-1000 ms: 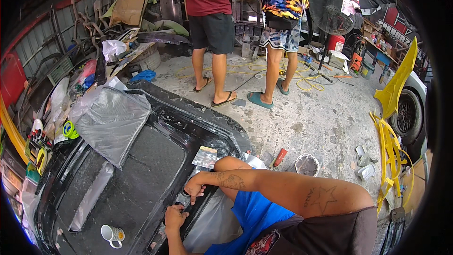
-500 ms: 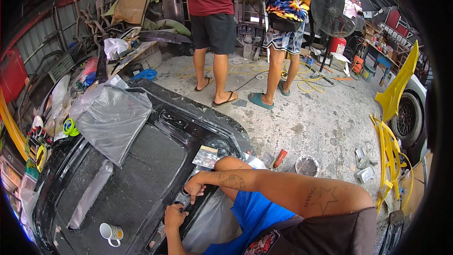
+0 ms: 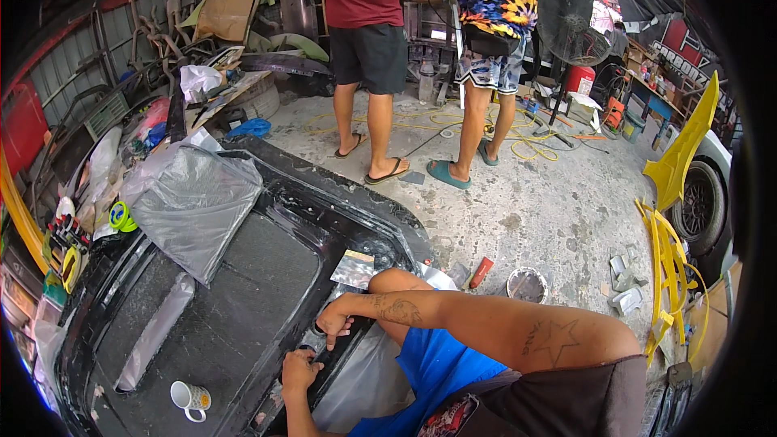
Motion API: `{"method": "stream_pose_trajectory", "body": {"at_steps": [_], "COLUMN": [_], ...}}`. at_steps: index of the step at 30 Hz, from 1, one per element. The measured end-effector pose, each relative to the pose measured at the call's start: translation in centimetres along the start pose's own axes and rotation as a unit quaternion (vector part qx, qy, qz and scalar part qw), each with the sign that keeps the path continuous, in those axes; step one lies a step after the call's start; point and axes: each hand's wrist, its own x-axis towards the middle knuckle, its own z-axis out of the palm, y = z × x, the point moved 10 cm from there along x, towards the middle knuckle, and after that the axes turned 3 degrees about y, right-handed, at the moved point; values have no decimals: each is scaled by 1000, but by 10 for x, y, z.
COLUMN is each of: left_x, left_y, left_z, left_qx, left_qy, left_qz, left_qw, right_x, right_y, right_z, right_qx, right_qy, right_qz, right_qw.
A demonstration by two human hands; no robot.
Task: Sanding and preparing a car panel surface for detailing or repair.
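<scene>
Right hand reached across from the right, fingers curled down and pressed together against the near rim of the black car hood; whether anything small was pinched there, impossible to tell. Left hand came up from the bottom edge, just near of the right one, fingers bent and closed onto the same rim, close beside a small dark part too blurred to name. Both hands nearly touching, at the hood's near right edge.

Hood lay underside up, filling the lower left of the scene, dark and rough in its middle panel. Right beside the hands, clear plastic sheet hung down off the rim toward blue shorts on a raised knee. Small shiny foil piece sat on the hood just beyond the right hand. White mug stood on the hood to the near left, well apart from the hands. Grey plastic bag spread over the hood's far left corner.

Farther right, on the concrete floor: round metal tin and a red tube near the knee. Yellow car parts stood at the right, by a wheel. Far across the floor, two people stood with backs turned, in sandals, next to a standing fan. Clutter of scrap and rolls of tape piled along the left wall.
</scene>
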Motion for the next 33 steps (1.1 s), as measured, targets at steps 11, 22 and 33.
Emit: {"method": "stream_pose_trajectory", "body": {"at_steps": [11,22,33], "left_x": [-1,1,0], "left_y": [1,-2,1], "left_z": [0,3,1], "left_qx": [5,4,-2], "left_qy": [6,-7,-1], "left_qz": [17,8,18], "left_qw": [1000,1000,1000], "right_x": [-5,-6,-1], "right_y": [-4,-6,0], "right_z": [-3,-4,0], "right_qx": [-3,-2,10], "right_qy": [12,16,7], "right_qz": [4,-1,-4], "right_qw": [1000,1000,1000]}}
